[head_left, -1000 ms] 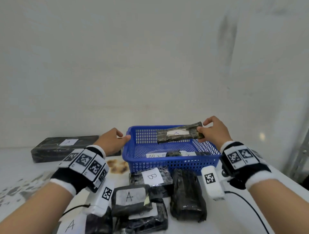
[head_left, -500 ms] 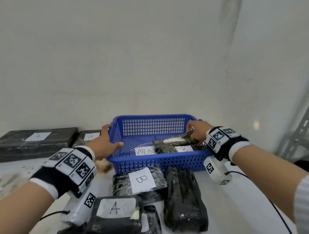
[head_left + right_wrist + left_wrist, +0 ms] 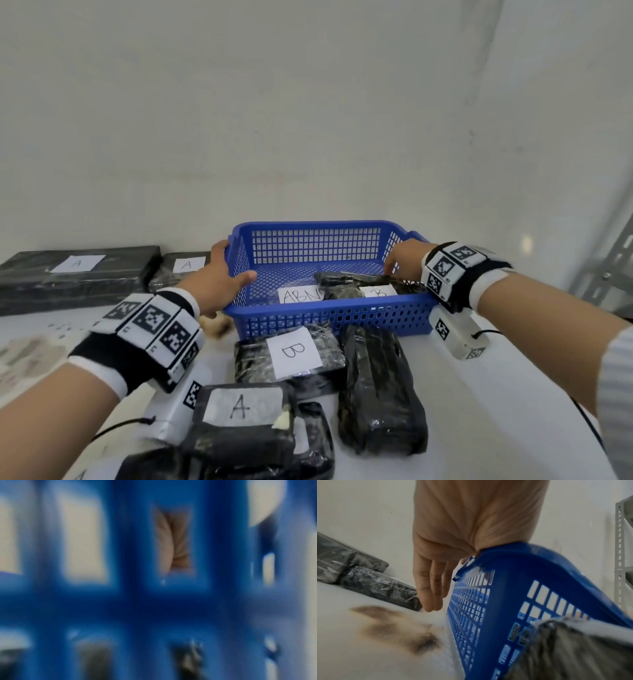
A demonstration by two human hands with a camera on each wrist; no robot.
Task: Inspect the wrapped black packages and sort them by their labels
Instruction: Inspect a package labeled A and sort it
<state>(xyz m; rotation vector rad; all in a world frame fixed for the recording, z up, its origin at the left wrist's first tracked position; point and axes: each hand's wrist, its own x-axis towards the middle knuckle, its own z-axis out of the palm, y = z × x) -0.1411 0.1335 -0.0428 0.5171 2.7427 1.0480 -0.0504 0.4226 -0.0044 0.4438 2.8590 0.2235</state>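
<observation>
A: Basket (image 3: 329,313) on the table, left hand (image 3: 219,277) over its left rim, thumb inside, fingers (image 3: 428,588) straight, close together outside.
B: Right hand (image 3: 406,257)?
A: Reaching inside, at a black package (image 3: 356,282) on the floor; finger pose I cannot tell.

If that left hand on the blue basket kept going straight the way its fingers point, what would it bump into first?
Probably the white tabletop. In the left wrist view the left hand rests on the rim of the blue plastic mesh basket, with its fingers hanging down outside the wall. A plastic-wrapped black package lies nearby, seemingly off that line; depth is unclear.
</observation>
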